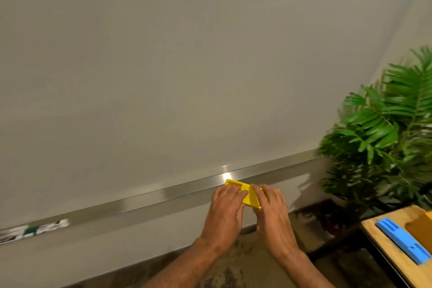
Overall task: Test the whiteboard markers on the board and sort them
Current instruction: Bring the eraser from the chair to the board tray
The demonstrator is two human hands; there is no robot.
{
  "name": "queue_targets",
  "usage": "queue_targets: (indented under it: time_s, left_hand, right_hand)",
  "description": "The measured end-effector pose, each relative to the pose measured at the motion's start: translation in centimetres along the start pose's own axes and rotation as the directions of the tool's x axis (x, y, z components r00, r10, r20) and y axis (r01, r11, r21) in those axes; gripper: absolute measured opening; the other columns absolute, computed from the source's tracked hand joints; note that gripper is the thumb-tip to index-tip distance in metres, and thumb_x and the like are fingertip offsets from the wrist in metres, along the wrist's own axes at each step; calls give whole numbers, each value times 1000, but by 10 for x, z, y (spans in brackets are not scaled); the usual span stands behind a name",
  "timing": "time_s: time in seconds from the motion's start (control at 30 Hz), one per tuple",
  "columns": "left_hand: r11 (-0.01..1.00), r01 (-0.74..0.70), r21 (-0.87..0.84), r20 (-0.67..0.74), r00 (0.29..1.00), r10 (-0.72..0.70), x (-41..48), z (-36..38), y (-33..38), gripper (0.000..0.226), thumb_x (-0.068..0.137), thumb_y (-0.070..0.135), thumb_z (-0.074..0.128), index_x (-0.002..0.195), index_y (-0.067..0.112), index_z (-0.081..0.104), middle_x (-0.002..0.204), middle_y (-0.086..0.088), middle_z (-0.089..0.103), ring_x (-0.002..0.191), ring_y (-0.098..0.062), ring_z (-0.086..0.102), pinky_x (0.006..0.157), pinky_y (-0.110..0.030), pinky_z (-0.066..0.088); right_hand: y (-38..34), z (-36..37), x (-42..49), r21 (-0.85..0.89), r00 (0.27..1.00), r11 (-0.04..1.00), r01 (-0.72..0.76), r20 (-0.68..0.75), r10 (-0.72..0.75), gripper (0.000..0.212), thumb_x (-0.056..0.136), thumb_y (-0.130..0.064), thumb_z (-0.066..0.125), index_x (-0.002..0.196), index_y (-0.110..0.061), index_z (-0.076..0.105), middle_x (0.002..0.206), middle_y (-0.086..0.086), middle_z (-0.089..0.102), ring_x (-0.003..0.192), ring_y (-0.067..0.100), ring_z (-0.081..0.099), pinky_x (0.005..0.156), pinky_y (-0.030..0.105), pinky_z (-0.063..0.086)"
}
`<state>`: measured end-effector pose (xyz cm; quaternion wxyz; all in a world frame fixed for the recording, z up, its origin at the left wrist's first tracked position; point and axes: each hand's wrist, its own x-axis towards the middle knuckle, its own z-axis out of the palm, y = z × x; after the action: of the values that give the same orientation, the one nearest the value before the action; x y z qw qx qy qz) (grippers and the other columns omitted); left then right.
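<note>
The board (187, 65) fills the view, with a plant (383, 128) and a table (402, 262) to its right. At the board's lower edge, on the ledge (163, 196), the left hand (225, 203) and right hand (272, 206) curl around a yellow block (249, 196). Blurred markers (35, 230) lie at the board's lower left.

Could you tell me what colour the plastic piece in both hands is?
The piece is yellow, seen in the head view.

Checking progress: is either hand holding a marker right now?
No: left hand and right hand both grip a flat yellow plastic piece.
</note>
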<state>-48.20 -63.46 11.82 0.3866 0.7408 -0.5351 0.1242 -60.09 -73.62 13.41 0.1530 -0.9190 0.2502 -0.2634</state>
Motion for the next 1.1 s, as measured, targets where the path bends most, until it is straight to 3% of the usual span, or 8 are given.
queue_targets:
  time_s: [0.27, 0.63, 1.1]
  left_hand:
    - [992, 89, 87, -69, 994, -84, -41, -79, -80, 45, 82, 12, 84, 123, 21, 69, 123, 2, 69, 121, -9, 45, 104, -36, 49]
    - [904, 403, 141, -137, 913, -385, -82, -130, -161, 39, 90, 14, 77, 126, 24, 68, 129, 7, 67, 124, -13, 52, 106, -37, 50]
    - [799, 572, 184, -251, 814, -524, -109, -159, -247, 38, 86, 7, 79, 121, 21, 71, 123, 4, 70, 119, -6, 46, 102, -33, 48]
  right_hand:
    - [-96, 72, 15, 38, 996, 996, 81, 29, -82, 74, 78, 0, 77, 141, -18, 45, 133, 7, 51, 125, 24, 44, 104, 53, 44]
    - [-172, 151, 51, 113, 946, 962, 249, 185, -267, 78, 72, 1, 80, 137, -23, 46, 131, 3, 53, 123, 24, 49, 102, 44, 43]
    - [-227, 245, 96, 157, 828, 899, 408, 351, -437, 74, 71, -4, 80, 135, -23, 48, 129, 0, 55, 120, 23, 51, 98, 40, 47]
